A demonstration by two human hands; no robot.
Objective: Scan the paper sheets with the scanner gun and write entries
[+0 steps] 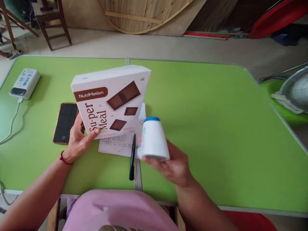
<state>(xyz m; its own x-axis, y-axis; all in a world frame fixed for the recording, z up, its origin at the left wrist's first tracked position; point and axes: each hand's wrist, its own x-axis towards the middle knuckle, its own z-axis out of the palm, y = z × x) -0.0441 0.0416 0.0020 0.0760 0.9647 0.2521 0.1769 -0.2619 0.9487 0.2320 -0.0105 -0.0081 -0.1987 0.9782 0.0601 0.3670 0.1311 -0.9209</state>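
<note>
My left hand (pixel 80 138) grips the lower left corner of a white box (pixel 113 99) with brown bars pictured on it and the print "NutriMotion Su-per Meal". The box is tilted, held above the table. In my right hand (pixel 174 163) is a white plastic bottle (pixel 155 139) with a blue end pointing away from me; its label is mostly turned out of sight. Beneath the box lie sheets of handwritten paper (pixel 115 150), partly hidden. A black pen (pixel 132 160) rests across the paper's edge and the table seam, between my hands.
A smartphone (pixel 64 123) in a brown case lies left of the box on the green table (pixel 216 128). Farther left is a white power bank (pixel 26 82) with a cable (pixel 15 120) plugged in. A wooden chair (pixel 53 25) stands beyond the table. Bagged items (pixel 295 89) sit off the right edge.
</note>
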